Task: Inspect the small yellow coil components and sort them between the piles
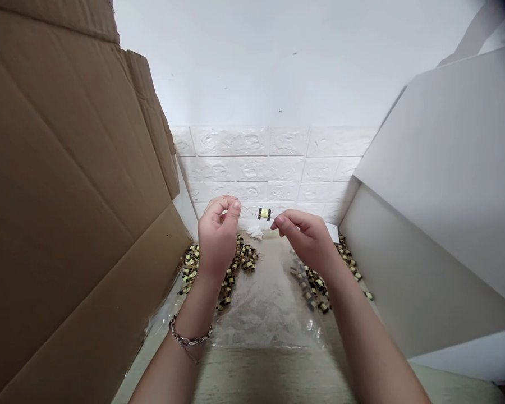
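Observation:
A small transformer [265, 214] with a yellow-wrapped middle, black ends and metal pins is held up between my hands, above the work surface. Thin wires [248, 209] run from its left side to my left hand [219, 227], whose thumb and forefinger are pinched on their ends. My right hand [301, 233] is closed at the transformer's right side, fingertips at its pins. Just how those fingertips grip it is too small to make out. Below my left hand lies a heap of similar transformers [246, 257]. Another pile [318, 286] sits under my right hand and forearm.
A clear plastic sheet [269, 314] covers the table [252, 376] between the piles. Brown cardboard [76, 185] walls the left side, and white panels [429, 269] stand on the right. Crumpled white paper [255, 232] lies near the white brick-patterned wall [252, 168].

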Tool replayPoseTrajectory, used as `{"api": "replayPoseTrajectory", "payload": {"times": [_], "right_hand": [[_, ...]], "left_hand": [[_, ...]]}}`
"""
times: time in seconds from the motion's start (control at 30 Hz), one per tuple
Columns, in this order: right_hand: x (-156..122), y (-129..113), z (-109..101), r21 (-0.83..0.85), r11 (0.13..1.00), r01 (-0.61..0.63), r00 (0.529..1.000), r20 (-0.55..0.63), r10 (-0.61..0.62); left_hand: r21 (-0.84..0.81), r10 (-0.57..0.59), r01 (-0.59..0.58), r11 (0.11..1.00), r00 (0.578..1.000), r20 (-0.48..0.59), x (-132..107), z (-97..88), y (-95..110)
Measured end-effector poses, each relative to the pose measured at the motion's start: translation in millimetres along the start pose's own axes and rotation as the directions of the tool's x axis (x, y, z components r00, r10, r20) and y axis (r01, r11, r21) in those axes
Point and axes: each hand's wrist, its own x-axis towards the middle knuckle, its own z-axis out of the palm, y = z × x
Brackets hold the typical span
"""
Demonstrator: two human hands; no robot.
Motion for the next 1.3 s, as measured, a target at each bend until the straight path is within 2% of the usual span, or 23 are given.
{"api": "replayPoseTrajectory", "payload": {"times": [0.17,0.23,0.27,0.3,0.37,0.4,0.47,0.6,0.97,1.13,1.3], "right_hand": [[1,2,-2,-0.087,0.996,0.025,1.000,0.018,-0.024],[2,4,-2,-0.129,0.991,0.040,0.999,0.027,-0.037],[2,5,-2,-0.144,0.988,0.054,0.998,0.033,-0.050],[2,5,-2,-0.156,0.985,0.069,0.997,0.044,-0.063],[2,6,-1,-0.170,0.981,0.094,0.994,0.068,-0.084],[2,6,-1,-0.172,0.980,0.100,0.993,0.080,-0.088],[2,6,-1,-0.164,0.981,0.101,0.992,0.096,-0.086],[1,5,0,-0.121,0.988,0.097,0.992,0.094,-0.086],[0,2,-3,-0.019,0.998,0.058,0.995,0.079,-0.057],[0,3,-3,-0.030,0.999,0.046,0.996,0.080,-0.043],[-1,1,-10,-0.128,0.992,0.009,0.999,-0.038,-0.014]], "left_hand": [[-0.058,-0.072,0.072,0.996,0.997,-0.003,0,-1.3,-1],[-0.021,0.009,-0.010,1.000,0.998,-0.062,0,-3.8,1],[0.030,0.098,-0.096,0.995,0.992,-0.082,0,-5.3,3],[0.098,0.221,-0.213,0.972,0.972,-0.081,1,-6.9,5],[0.229,0.456,-0.463,0.856,0.886,0.088,0,-9.2,9],[0.261,0.515,-0.552,0.792,0.833,0.200,0,-9.7,10],[0.297,0.532,-0.625,0.722,0.776,0.340,-1,-9.3,11],[0.356,0.502,-0.628,0.692,0.773,0.388,-2,-7.2,7],[0.354,0.535,-0.656,0.666,0.752,0.386,-2,-9.7,5],[0.364,0.549,-0.658,0.659,0.752,0.366,-1,-8.8,3],[0.404,0.565,-0.648,0.645,0.761,0.319,-1,-10.5,5]]}}
